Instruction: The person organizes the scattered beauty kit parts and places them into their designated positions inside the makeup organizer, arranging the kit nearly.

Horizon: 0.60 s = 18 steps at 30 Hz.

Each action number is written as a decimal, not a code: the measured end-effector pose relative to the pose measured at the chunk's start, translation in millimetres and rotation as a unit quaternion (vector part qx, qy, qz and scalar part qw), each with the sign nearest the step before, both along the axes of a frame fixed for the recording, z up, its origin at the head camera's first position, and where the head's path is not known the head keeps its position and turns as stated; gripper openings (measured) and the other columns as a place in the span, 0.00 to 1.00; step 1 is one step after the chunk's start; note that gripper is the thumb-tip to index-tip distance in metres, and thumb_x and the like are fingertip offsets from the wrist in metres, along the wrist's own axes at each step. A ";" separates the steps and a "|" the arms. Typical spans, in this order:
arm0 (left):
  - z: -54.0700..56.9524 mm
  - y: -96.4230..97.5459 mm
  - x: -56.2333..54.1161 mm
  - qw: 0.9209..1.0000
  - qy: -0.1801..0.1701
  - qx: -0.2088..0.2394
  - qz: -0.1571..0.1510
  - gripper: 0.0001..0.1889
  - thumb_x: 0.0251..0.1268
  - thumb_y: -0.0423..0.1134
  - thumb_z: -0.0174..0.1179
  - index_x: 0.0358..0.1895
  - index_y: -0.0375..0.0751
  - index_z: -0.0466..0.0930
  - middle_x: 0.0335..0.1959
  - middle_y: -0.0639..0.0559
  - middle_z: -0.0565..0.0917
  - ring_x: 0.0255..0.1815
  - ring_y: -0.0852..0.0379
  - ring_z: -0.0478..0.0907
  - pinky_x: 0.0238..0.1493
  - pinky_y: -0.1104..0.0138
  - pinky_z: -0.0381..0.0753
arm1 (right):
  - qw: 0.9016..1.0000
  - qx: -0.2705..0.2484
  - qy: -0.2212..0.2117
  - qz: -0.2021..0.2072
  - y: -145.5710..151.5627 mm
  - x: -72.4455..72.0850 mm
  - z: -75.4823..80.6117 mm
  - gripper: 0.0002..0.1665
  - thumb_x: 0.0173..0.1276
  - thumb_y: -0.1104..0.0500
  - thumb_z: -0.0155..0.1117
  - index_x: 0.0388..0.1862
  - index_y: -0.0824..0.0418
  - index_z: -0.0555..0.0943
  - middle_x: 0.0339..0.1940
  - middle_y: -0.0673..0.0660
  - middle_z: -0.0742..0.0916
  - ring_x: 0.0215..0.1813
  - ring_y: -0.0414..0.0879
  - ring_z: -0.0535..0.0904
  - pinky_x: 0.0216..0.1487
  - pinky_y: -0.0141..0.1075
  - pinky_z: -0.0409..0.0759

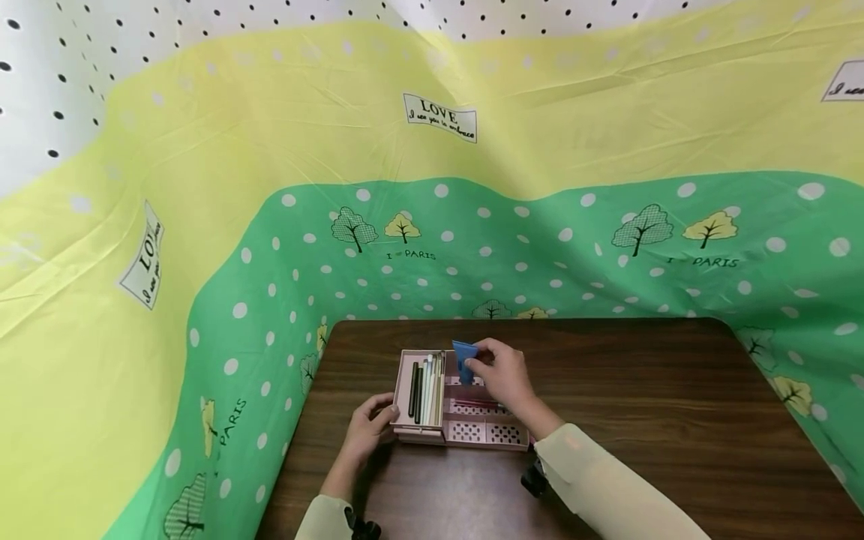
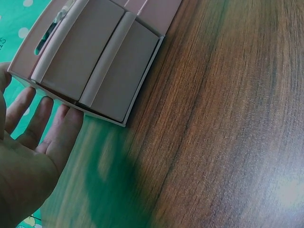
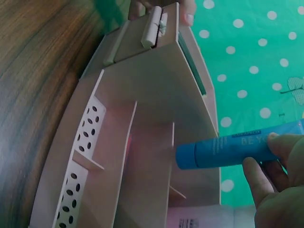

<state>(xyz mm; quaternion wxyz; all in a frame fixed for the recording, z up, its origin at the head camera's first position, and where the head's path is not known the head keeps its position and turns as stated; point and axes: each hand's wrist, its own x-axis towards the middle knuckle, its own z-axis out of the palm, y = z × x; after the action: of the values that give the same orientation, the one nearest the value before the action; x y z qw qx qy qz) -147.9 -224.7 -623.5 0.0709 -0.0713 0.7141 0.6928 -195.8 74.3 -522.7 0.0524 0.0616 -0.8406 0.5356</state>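
Note:
A pink desk organizer [image 1: 403,390] stands on the table, with two drawers [image 2: 83,52] at its front left. My left hand [image 1: 367,427] touches its left side with fairly straight fingers [image 2: 64,133]. My right hand [image 1: 502,375] pinches a blue squeeze tube [image 1: 463,360] between thumb and fingers. The tube is above the back compartment, its cap [image 3: 185,156] pointing down toward the dividers. Several slim sticks, dark, white and tan, lie side by side in the left top tray; they look like pens or brushes. A thin red stick [image 1: 475,405] lies in a middle compartment.
The organizer's front right compartments [image 1: 466,432] have a spotted lining. Brown wood-grain table [image 1: 641,390] surrounds the organizer. A green and yellow patterned curtain [image 1: 526,255] hangs behind and at the sides. Dark wrist cameras [image 1: 533,478] sit on both wrists.

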 end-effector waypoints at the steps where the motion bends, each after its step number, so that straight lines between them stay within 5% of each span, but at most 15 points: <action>1: -0.3 0.0 0.1 1.000 0.000 0.000 0.000 0.23 0.70 0.40 0.67 0.64 0.34 0.78 0.52 0.42 0.83 0.45 0.56 0.83 0.47 0.58 0.87 | 1.000 0.002 0.002 -0.001 -1.9 -0.2 -0.9 0.11 0.67 0.61 0.75 0.47 0.60 0.86 0.40 0.57 0.89 0.36 0.45 0.84 0.32 0.34 0.84; 18: 0.6 1.5 0.5 1.000 0.001 -0.004 0.007 0.23 0.70 0.40 0.67 0.64 0.35 0.78 0.50 0.45 0.83 0.46 0.58 0.82 0.45 0.59 0.87 | 0.995 0.074 0.046 -0.047 -25.0 0.6 -26.7 0.11 0.64 0.60 0.77 0.45 0.58 0.86 0.43 0.57 0.90 0.42 0.49 0.86 0.41 0.44 0.85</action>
<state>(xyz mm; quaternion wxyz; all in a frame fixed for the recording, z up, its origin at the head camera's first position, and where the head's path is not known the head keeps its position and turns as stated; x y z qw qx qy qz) -147.3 -223.1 -623.0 0.0650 -0.0765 0.7166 0.6902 -195.2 49.3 -549.4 0.1116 0.0505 -0.8768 0.4650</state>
